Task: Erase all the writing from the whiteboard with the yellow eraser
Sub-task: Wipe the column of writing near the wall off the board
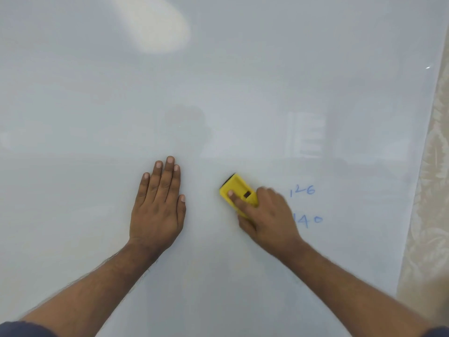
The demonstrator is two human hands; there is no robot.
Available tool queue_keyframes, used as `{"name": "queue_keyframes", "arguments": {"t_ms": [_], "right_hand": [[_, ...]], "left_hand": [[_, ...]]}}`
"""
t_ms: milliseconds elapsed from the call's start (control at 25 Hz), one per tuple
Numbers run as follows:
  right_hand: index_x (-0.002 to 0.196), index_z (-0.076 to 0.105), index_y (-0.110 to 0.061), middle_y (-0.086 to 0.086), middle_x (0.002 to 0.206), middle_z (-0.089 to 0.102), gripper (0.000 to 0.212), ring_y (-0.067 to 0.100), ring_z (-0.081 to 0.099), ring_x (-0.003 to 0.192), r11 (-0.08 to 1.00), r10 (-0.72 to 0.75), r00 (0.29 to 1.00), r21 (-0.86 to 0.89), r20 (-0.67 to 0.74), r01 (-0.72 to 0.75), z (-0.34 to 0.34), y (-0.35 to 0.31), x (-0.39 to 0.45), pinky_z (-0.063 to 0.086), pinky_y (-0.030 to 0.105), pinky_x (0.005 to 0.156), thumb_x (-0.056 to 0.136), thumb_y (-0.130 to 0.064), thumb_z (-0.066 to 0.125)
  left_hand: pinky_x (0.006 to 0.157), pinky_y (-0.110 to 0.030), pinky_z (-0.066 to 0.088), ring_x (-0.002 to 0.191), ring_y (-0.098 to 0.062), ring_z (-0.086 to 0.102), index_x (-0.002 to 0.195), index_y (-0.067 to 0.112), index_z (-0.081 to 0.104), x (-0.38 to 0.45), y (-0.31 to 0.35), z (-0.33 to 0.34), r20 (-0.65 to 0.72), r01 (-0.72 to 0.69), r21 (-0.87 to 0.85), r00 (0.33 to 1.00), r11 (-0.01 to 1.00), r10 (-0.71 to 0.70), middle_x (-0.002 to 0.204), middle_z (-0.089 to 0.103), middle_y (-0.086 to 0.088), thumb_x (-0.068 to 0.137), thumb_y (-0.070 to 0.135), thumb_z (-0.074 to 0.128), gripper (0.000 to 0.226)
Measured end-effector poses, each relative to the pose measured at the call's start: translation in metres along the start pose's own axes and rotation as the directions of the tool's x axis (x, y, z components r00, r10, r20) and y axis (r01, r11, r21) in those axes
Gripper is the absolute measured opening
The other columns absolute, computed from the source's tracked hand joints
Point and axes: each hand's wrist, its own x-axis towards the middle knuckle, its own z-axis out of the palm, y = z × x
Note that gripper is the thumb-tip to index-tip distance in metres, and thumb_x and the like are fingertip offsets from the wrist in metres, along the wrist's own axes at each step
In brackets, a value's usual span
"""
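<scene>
— So where does the yellow eraser (239, 192) sit right now?

— Flat on the whiteboard (218, 81), low and right of the middle, with its dark felt edge pointing up and left. The right hand (266, 216) has its grip closed over the rear half, forefinger laid along the top, probably to press the felt evenly against the surface.

— And the other hand?

— The left hand (159, 207) lies open, palm down, fingers together, holding nothing. It rests on the board well left of the eraser, I'd guess to steady the person while leaning in.

— How much writing is left?

— Two blue numbers, both just right of the right hand: 126 (302, 190) above and 140 (308, 221) below, its first digit partly behind the knuckles. I see no other marks; the rest of the board shows only glare and soft reflections.

— Anything beyond the board?

— One strip of pale patterned cloth (427, 190) along the right edge. So: one eraser, two hands, two numbers.
</scene>
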Motion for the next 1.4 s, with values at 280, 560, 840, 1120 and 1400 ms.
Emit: {"name": "queue_keyframes", "arguments": {"t_ms": [280, 560, 840, 1120, 1400], "right_hand": [[0.135, 0.050, -0.033, 0.006, 0.077, 0.042, 0.046, 0.025, 0.039, 0.066, 0.951, -0.291, 0.950, -0.071, 0.113, 0.300, -0.013, 0.068, -0.055, 0.028, 0.033, 0.058, 0.089, -0.029, 0.053], [0.136, 0.051, -0.031, 0.007, 0.081, 0.041, 0.048, 0.026, 0.037, 0.070, 0.997, -0.069, 0.998, -0.028, 0.008, 0.069, -0.006, 0.050, -0.025, 0.028, 0.035, 0.060, 0.088, -0.034, 0.054], [0.134, 0.053, -0.031, 0.007, 0.074, 0.042, 0.046, 0.026, 0.041, 0.062, 0.968, -0.232, 0.971, -0.081, 0.062, 0.237, -0.022, 0.099, -0.042, 0.031, 0.033, 0.057, 0.088, -0.030, 0.054], [0.136, 0.050, -0.030, 0.008, 0.079, 0.040, 0.049, 0.026, 0.038, 0.069, 0.995, -0.095, 0.995, 0.011, -0.036, 0.096, -0.003, 0.070, -0.032, 0.030, 0.035, 0.060, 0.088, -0.032, 0.056], [0.136, 0.046, -0.034, 0.010, 0.074, 0.044, 0.048, 0.028, 0.044, 0.062, 0.975, -0.196, 0.977, -0.090, 0.080, 0.203, -0.029, 0.151, -0.072, 0.035, 0.035, 0.056, 0.088, -0.035, 0.051]], "left_hand": [[0.129, -0.044, 0.010, 0.157, -0.028, 0.014, 0.159, 0.002, 0.022, 0.001, 0.000, 0.000, -0.011, -0.092, 0.025, 0.996, 0.995, 0.092, 0.169, 0.017, -0.013, 0.105, 0.021, 0.032, 0.059], [0.129, -0.044, 0.009, 0.158, -0.026, 0.012, 0.160, 0.004, 0.019, 0.030, 0.045, 0.008, -0.019, -0.037, -0.054, 0.999, 0.998, 0.036, 0.170, 0.014, -0.011, 0.105, 0.025, 0.032, 0.060], [0.130, -0.041, 0.003, 0.159, -0.023, 0.004, 0.162, 0.005, 0.013, 0.030, 0.053, 0.014, -0.009, -0.017, -0.013, 1.000, 1.000, 0.017, 0.171, 0.007, -0.008, 0.107, 0.031, 0.026, 0.062], [0.130, -0.041, 0.004, 0.159, -0.023, 0.005, 0.162, 0.005, 0.013, 0.029, 0.055, 0.013, -0.006, 0.001, 0.008, 1.000, 1.000, -0.001, 0.171, 0.007, -0.008, 0.106, 0.030, 0.026, 0.062], [0.130, -0.042, 0.005, 0.159, -0.023, 0.004, 0.161, 0.005, 0.014, 0.027, 0.058, 0.014, -0.018, 0.013, 0.013, 1.000, 1.000, -0.013, 0.171, 0.009, -0.009, 0.107, 0.029, 0.025, 0.061]]}}
